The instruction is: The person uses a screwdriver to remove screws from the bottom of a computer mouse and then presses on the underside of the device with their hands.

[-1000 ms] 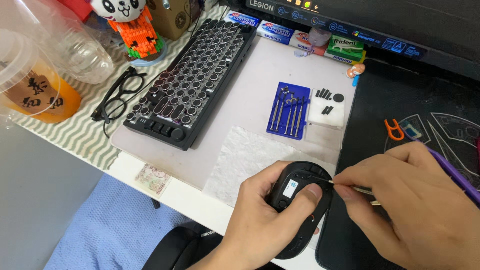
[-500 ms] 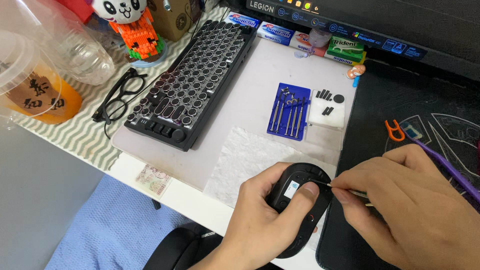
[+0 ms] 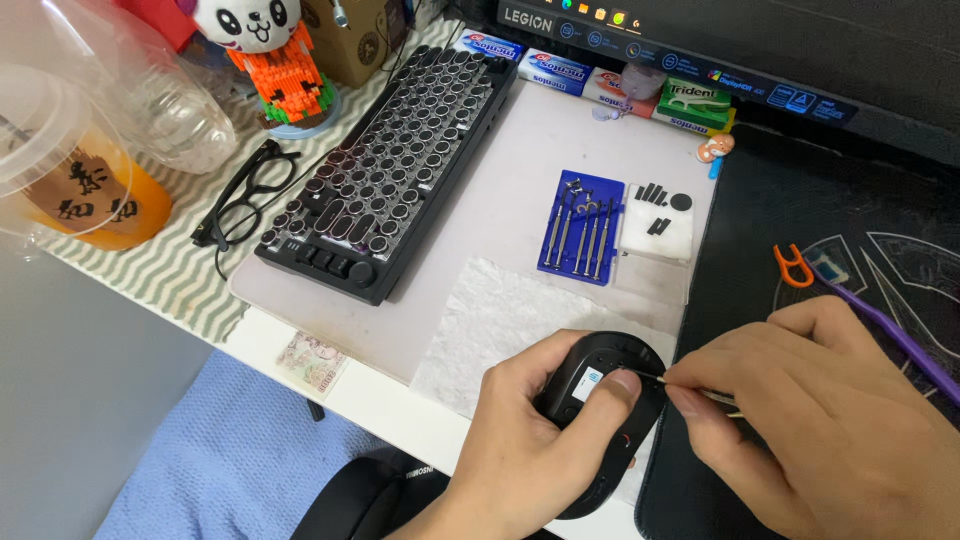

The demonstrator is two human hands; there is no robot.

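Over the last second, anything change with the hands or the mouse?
Barely. The left hand still holds the upturned black mouse, and the right hand keeps its thin tool at the underside. The tool tip has edged slightly. Keyboard, blue tool tray and glasses have not moved.

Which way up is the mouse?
Upside down: the mouse, held in the left hand, shows its flat underside with a label.

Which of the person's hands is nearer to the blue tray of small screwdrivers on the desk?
Left. The left hand, holding the black mouse, lies just below the blue screwdriver tray; the right hand, pinching a thin tool, sits farther off to the lower right.
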